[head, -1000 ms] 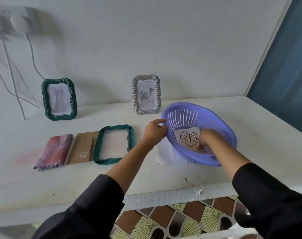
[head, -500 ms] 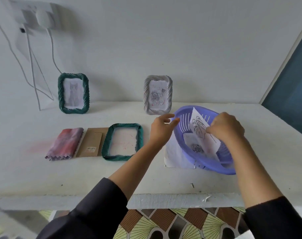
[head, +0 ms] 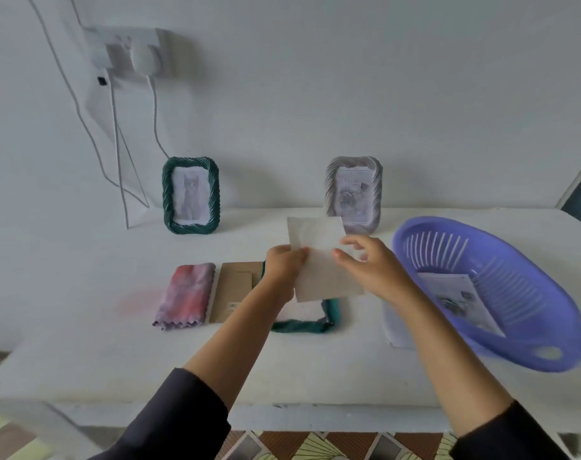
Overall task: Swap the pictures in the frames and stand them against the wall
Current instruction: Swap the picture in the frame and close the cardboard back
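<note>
1. Locate the picture (head: 320, 260). It is a loose paper sheet held in the air above the open frame (head: 310, 322), which lies flat on the table (head: 83, 353).
2. Note the grip. Your left hand (head: 284, 265) pinches the sheet's left edge with closed fingers. Your right hand (head: 370, 265) touches the right edge; its fingers are loosely curled, and a firm grip cannot be confirmed.
3. Treat the sheet as very light and limp. It will likely bend or crease under pressure and sag if held at one corner.
4. Hold it at two opposite edges, with light pressure. Keep your fingers off the printed face.
5. Expect the open frame to be light but rigid. Grip it by its twisted green border.
6. Note the landmarks. A cardboard backing (head: 236, 293) lies just left of the open frame. A basket (head: 514, 327) with another print (head: 458, 302) sits to its right. Two filled frames lean on the wall behind it.
</note>
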`<state>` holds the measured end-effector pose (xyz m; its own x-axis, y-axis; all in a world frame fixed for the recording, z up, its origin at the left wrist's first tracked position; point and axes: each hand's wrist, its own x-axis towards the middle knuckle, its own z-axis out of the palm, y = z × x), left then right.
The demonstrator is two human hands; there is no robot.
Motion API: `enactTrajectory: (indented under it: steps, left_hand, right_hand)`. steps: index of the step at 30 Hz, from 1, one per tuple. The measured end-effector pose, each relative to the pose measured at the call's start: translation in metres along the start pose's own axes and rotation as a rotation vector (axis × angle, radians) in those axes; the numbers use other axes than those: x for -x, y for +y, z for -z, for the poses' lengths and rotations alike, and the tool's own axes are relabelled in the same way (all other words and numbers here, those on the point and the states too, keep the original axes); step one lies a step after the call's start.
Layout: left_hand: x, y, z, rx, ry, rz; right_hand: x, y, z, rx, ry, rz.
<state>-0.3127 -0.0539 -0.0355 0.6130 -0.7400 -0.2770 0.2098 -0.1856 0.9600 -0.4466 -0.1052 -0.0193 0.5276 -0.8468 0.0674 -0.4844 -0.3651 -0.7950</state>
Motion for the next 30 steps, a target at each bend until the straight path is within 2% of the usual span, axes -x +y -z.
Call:
enactTrajectory:
  steps: [3, 5, 8, 11, 14, 19, 23, 30]
  left_hand:
    - [-0.009, -0.009, 0.021, -0.076, -0.019, 0.052]
    - [-0.018, -0.017, 0.03, -0.151, -0.026, 0.036]
    - [-0.027, -0.028, 0.042, -0.393, 0.008, -0.083]
    - [-0.036, -0.038, 0.055, -0.655, 0.127, -0.234]
    - [-0.045, -0.044, 0.063, -0.823, 0.102, -0.231]
    - [-0.045, -0.046, 0.064, -0.901, -0.032, -0.195]
    - [-0.048, -0.042, 0.064, -0.944, -0.083, -0.173]
    - [-0.051, -0.047, 0.064, -1.05, -0.092, -0.195]
  right_hand:
    - [-0.021, 0.019, -0.025, -0.02, 0.022, -0.189]
    - [-0.031, 0.026, -0.042, -0.084, 0.028, -0.252]
    - [-0.037, 0.032, -0.062, -0.013, 0.073, -0.261]
    - [-0.036, 0.039, -0.072, 0.075, 0.079, -0.248]
    - [-0.036, 0.045, -0.078, 0.174, 0.068, -0.202]
    - [-0.038, 0.049, -0.07, 0.277, 0.082, -0.129]
    - [-0.043, 0.065, -0.061, 0.304, -0.037, -0.091]
    - [-0.045, 0.079, -0.065, 0.271, -0.046, -0.062]
